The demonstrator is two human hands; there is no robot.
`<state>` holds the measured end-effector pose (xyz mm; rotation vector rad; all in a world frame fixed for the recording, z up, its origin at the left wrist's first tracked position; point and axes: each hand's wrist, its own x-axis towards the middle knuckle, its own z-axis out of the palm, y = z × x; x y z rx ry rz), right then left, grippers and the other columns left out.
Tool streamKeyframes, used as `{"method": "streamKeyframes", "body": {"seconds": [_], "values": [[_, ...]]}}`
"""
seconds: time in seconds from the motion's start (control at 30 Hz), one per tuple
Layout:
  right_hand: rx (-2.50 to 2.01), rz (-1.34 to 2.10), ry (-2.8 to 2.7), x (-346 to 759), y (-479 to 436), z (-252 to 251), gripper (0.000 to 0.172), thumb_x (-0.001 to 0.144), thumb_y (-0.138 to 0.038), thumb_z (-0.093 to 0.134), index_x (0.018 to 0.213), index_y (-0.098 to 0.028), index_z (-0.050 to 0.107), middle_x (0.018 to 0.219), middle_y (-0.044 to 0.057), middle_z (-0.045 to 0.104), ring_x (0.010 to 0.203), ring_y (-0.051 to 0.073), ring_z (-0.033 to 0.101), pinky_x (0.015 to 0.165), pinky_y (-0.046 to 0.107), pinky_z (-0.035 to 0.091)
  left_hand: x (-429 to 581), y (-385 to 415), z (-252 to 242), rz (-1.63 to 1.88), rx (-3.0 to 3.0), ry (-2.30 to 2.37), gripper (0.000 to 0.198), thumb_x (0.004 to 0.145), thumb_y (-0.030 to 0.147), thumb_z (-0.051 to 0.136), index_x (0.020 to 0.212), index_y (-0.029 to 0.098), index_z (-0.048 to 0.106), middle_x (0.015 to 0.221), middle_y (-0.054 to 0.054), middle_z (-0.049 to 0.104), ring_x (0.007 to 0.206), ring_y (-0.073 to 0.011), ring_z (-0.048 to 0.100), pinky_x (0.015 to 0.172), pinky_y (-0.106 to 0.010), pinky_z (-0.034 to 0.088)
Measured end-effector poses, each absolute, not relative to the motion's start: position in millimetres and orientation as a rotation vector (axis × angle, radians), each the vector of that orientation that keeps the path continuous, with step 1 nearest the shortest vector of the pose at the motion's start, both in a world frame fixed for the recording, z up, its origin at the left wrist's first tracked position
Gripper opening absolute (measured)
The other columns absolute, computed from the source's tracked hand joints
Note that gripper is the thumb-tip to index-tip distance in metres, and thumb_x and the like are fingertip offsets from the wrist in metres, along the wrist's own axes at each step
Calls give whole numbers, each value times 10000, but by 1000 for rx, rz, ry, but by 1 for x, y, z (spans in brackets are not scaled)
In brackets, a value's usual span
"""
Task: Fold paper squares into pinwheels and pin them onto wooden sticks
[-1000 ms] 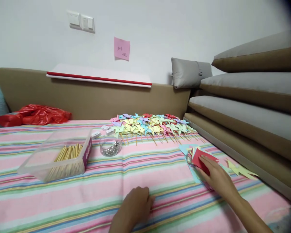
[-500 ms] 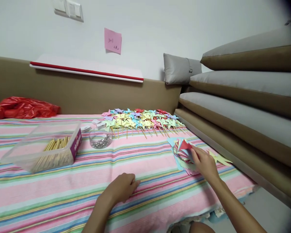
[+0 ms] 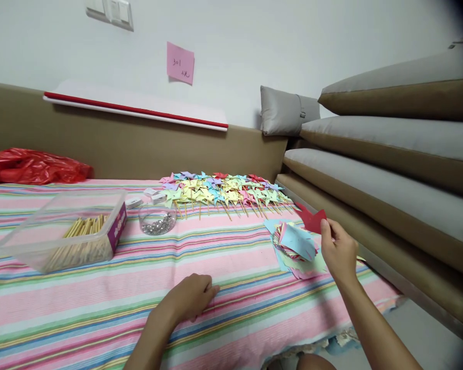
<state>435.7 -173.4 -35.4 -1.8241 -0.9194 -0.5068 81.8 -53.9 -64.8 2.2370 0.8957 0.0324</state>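
Observation:
My right hand (image 3: 339, 252) pinches a red cut paper piece (image 3: 312, 218) and holds it lifted just above and to the right of a stack of coloured paper squares (image 3: 295, 247), whose top sheet is light blue. My left hand (image 3: 191, 297) rests on the striped cloth (image 3: 100, 288) near the front edge, fingers curled loosely with nothing visible in them. Behind the stack lies a spread of finished paper pinwheels on sticks (image 3: 219, 191).
A clear plastic box of wooden sticks (image 3: 67, 236) stands at the left, with a small glass bowl of silver pins (image 3: 157, 220) beside it. Small white boxes (image 3: 154, 195) lie behind the bowl. A red plastic bag (image 3: 34, 166) is far left. Stacked cushions (image 3: 389, 154) line the right.
My right hand has picked the red piece off the stack and raised it to the right, uncovering a light blue sheet. The left hand has stayed in place. The camera view shifted slightly.

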Motion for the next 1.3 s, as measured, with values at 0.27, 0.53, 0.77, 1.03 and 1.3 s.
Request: {"method": "streamKeyframes", "body": {"seconds": [0.27, 0.53, 0.77, 1.03, 1.3], "values": [[-1181, 396, -861, 324, -98, -21, 384, 880, -570, 627, 1019, -226, 725, 1041, 47, 768, 932, 228, 699, 830, 361, 554, 89, -37, -49, 760, 1701, 888, 513, 965, 635, 391, 1054, 194, 637, 1036, -100, 733, 906, -241, 681, 803, -336, 484], [-915, 1034, -844, 239, -63, -33, 258, 812, -474, 768, 919, -239, 780, 942, 14, 783, 890, 208, 689, 828, 316, 548, 84, -40, -40, 1037, 1048, 607, 460, 831, 480, 752, 1168, 172, 695, 1091, -98, 765, 968, -227, 703, 841, -302, 520], [-1056, 979, -961, 241, -56, -49, 433, 889, -553, 649, 1219, -277, 704, 1121, 44, 750, 1057, 255, 664, 899, 374, 536, 89, -40, -53, 1121, 910, 682, 399, 758, 383, 830, 1049, 127, 737, 935, -89, 793, 844, -223, 724, 824, -327, 538], [-1213, 432, -1423, 240, -82, -71, 345, 940, -330, 583, 1276, -357, 654, 1528, 60, 440, 1401, 296, 444, 1106, 510, 432, 89, -40, -54, 1288, 784, 699, 431, 750, 355, 844, 1107, 160, 700, 1047, -73, 780, 934, -191, 717, 802, -258, 536], [-1205, 351, -1517, 228, -86, -71, 136, 867, -305, 717, 983, -339, 780, 1536, 45, 405, 1425, 337, 403, 1096, 536, 435, 90, -46, -50, 1232, 791, 640, 388, 767, 331, 829, 1095, 165, 706, 1000, -73, 778, 956, -221, 725, 881, -321, 563]]}}
